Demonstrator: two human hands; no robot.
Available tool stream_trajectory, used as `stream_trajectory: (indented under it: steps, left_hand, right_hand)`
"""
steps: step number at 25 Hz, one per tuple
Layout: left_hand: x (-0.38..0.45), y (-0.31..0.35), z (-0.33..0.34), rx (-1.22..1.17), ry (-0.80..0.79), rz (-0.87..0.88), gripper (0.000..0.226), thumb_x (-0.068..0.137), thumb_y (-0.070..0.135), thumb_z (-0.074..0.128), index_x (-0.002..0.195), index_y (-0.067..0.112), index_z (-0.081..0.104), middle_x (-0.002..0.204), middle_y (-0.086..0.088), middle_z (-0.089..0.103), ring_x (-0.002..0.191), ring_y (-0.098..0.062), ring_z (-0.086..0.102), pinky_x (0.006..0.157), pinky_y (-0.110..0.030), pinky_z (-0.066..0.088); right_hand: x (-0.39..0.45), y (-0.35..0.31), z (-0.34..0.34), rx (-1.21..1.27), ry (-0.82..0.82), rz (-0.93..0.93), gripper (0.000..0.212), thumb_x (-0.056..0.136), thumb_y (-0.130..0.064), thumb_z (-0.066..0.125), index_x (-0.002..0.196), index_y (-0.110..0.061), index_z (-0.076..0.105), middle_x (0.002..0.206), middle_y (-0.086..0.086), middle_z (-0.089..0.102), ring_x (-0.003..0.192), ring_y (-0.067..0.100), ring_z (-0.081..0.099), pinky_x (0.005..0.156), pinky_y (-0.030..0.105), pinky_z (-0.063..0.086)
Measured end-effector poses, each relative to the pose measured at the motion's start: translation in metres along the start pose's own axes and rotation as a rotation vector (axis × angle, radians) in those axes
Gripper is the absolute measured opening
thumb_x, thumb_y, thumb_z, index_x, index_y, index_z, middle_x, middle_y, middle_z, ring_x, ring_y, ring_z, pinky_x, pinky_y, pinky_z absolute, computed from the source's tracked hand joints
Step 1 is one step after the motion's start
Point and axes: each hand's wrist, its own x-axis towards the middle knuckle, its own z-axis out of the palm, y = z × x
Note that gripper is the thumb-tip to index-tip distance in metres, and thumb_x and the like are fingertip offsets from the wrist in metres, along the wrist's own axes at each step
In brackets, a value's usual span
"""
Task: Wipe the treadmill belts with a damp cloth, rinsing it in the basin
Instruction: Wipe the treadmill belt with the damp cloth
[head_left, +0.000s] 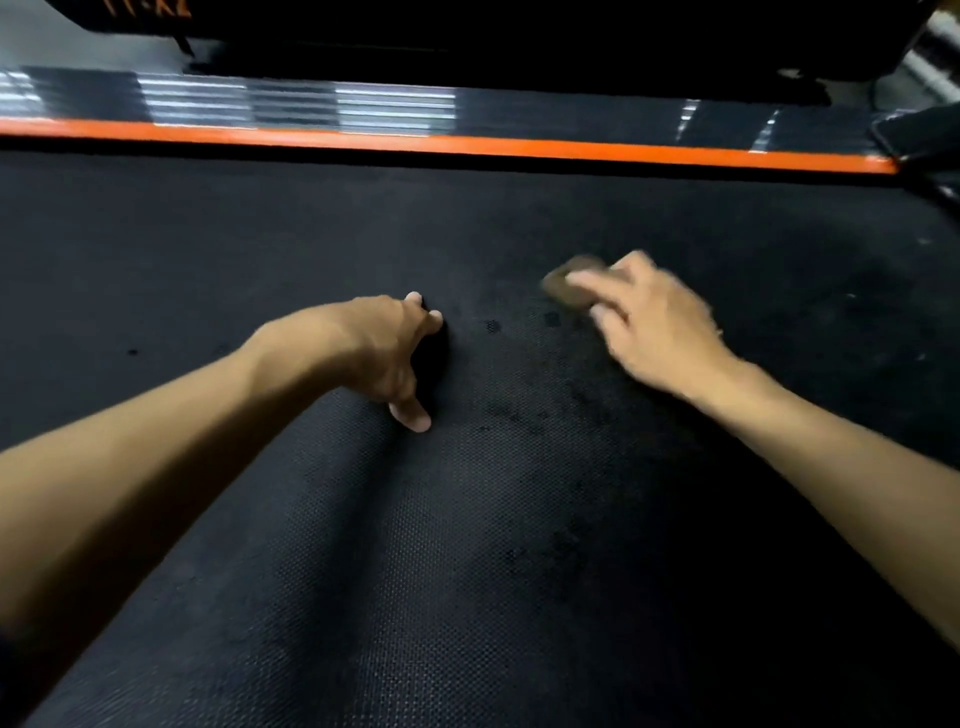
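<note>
A black textured treadmill belt (467, 519) is filling the view. The right hand (654, 322) is pressing what looks like a blurred brownish cloth (563, 283) onto it; the left hand (395, 353) is resting spread, holding nothing.

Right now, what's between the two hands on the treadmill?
Only black belt, with a few small dark spots, lies between the left hand and right hand in the head view.
</note>
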Motion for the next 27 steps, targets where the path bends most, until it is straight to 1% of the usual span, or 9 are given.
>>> stream_trajectory:
  steps: [3, 8, 11, 13, 16, 18, 22, 25, 27]
  left_hand:
    - [0.001, -0.007, 0.000, 0.042, 0.023, 0.025, 0.119, 0.065, 0.058, 0.080, 0.156, 0.025, 0.011, 0.164, 0.001, 0.004, 0.143, -0.027, 0.030, 0.113, -0.038, 0.033]
    - [0.000, -0.013, 0.005, 0.149, 0.092, 0.086, 0.121, 0.060, 0.070, 0.076, 0.155, 0.021, 0.018, 0.158, -0.003, 0.024, 0.133, -0.028, 0.044, 0.107, -0.037, 0.040]
    - [0.001, -0.017, 0.005, 0.133, 0.117, 0.107, 0.119, 0.056, 0.075, 0.074, 0.151, 0.021, 0.027, 0.151, -0.004, 0.037, 0.126, -0.029, 0.050, 0.104, -0.040, 0.044]
    - [0.000, -0.021, 0.008, 0.107, 0.126, 0.133, 0.115, 0.058, 0.075, 0.073, 0.151, 0.022, 0.029, 0.153, -0.004, 0.036, 0.128, -0.029, 0.049, 0.105, -0.040, 0.043]
    - [-0.006, -0.027, 0.013, 0.054, 0.132, 0.162, 0.113, 0.065, 0.073, 0.070, 0.155, 0.026, 0.019, 0.163, 0.001, 0.014, 0.140, -0.025, 0.037, 0.112, -0.034, 0.033]
    - [-0.008, -0.029, 0.016, 0.039, 0.139, 0.171, 0.112, 0.066, 0.074, 0.067, 0.155, 0.027, 0.017, 0.163, 0.001, 0.008, 0.143, -0.024, 0.033, 0.113, -0.034, 0.030]
    - [-0.008, -0.027, 0.019, 0.107, 0.162, 0.171, 0.112, 0.070, 0.076, 0.062, 0.156, 0.024, 0.014, 0.163, -0.004, 0.007, 0.144, -0.025, 0.029, 0.113, -0.033, 0.029]
    - [-0.012, -0.031, 0.022, 0.045, 0.149, 0.160, 0.107, 0.071, 0.075, 0.061, 0.155, 0.029, 0.013, 0.164, 0.002, 0.004, 0.146, -0.022, 0.025, 0.113, -0.035, 0.029]
    - [-0.013, -0.035, 0.024, -0.007, 0.183, 0.132, 0.094, 0.075, 0.075, 0.058, 0.153, 0.038, 0.020, 0.163, 0.009, 0.008, 0.145, -0.021, 0.028, 0.111, -0.039, 0.032]
  right_hand:
    - [-0.005, -0.021, 0.004, -0.088, 0.028, 0.184, 0.040, 0.097, -0.030, 0.050, 0.136, -0.037, 0.050, 0.125, 0.007, 0.046, 0.105, 0.035, 0.055, 0.080, 0.045, 0.048]
    - [-0.120, -0.145, 0.008, 0.049, -0.100, -0.190, 0.044, 0.095, -0.030, 0.048, 0.138, -0.036, 0.040, 0.119, 0.002, 0.045, 0.091, 0.022, 0.052, 0.069, 0.038, 0.047]
    - [-0.127, -0.127, -0.003, 0.094, -0.180, -0.398, 0.044, 0.093, -0.030, 0.043, 0.136, -0.038, 0.044, 0.115, 0.000, 0.050, 0.086, 0.020, 0.053, 0.066, 0.036, 0.050]
    - [-0.098, -0.087, -0.003, 0.041, -0.095, -0.282, 0.043, 0.093, -0.029, 0.046, 0.134, -0.043, 0.049, 0.115, -0.001, 0.053, 0.089, 0.024, 0.056, 0.070, 0.040, 0.053]
    - [-0.068, -0.035, -0.005, 0.013, 0.051, 0.192, 0.042, 0.096, -0.027, 0.054, 0.135, -0.040, 0.054, 0.118, 0.002, 0.050, 0.102, 0.031, 0.056, 0.080, 0.043, 0.050]
    - [-0.078, -0.054, -0.002, -0.073, 0.067, 0.227, 0.044, 0.095, -0.026, 0.055, 0.137, -0.036, 0.051, 0.119, 0.006, 0.048, 0.101, 0.034, 0.055, 0.078, 0.044, 0.048]
    - [-0.145, -0.145, 0.000, -0.030, -0.083, -0.209, 0.047, 0.091, -0.027, 0.052, 0.137, -0.038, 0.046, 0.113, 0.002, 0.049, 0.085, 0.024, 0.054, 0.063, 0.038, 0.052]
    - [-0.171, -0.157, -0.005, 0.046, -0.227, -0.622, 0.050, 0.089, -0.025, 0.051, 0.138, -0.034, 0.046, 0.117, 0.005, 0.054, 0.086, 0.022, 0.053, 0.067, 0.037, 0.050]
    - [-0.147, -0.132, -0.006, -0.007, -0.207, -0.625, 0.050, 0.089, -0.025, 0.050, 0.137, -0.036, 0.046, 0.118, 0.005, 0.054, 0.087, 0.022, 0.054, 0.066, 0.038, 0.052]
